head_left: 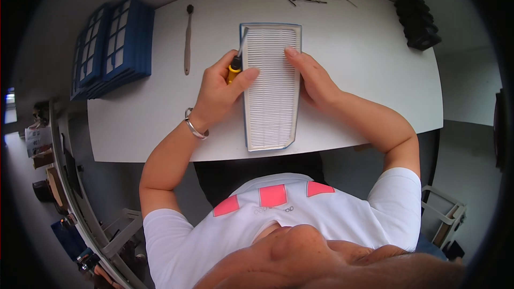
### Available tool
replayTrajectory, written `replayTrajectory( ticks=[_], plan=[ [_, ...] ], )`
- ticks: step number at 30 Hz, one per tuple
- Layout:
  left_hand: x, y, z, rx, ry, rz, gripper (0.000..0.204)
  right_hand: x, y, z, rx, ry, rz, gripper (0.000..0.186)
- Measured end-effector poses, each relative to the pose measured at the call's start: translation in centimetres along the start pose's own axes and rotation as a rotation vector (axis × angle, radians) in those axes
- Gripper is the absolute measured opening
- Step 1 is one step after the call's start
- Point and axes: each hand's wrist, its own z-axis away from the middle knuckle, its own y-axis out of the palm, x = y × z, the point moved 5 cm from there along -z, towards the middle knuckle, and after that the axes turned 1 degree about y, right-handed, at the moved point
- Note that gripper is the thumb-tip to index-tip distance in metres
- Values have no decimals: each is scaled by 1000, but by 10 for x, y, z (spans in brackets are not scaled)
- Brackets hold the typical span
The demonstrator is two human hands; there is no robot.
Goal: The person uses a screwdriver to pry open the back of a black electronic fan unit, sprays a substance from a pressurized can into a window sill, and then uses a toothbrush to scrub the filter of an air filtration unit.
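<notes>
Two hands (pixel 318 80) hold one filter (pixel 272 104) — left hand (pixel 215 90), one yellow tool (pixel 233 71)

No text is legible with certainty: small grey lettering (pixel 289 209) stands on the near white shirt (pixel 326 215), beside its pink blocks (pixel 273 195), and printed marks on a pale sheet (pixel 37 137) at left are too blurred to read.

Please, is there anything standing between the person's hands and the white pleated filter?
Nothing visible blocks the right hand: a fingertip overlaps the filter. The left hand overlaps it too with its thumb, but also holds a yellow-and-black tool at the filter's left edge.
</notes>
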Motion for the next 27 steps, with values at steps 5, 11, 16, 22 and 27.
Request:
replayTrajectory(
  ticks=[5,11,16,22,27],
  plan=[
    [8,-12,-10,-90,-42,96,40,2,-11,-6,174,36,-125,48],
    [12,-11,-10,-133,-26,144,42,2,-7,-5,160,2,-30,43],
    [7,-9,-10,-125,3,168,43,1,-11,-7,223,40,41,55],
    [14,-11,-9,-99,-19,205,41,2,-9,-8,196,49,-15,52],
    [4,-4,-9,-82,-22,194,42,-2,-10,-9,170,-21,7,55]
  ],
)
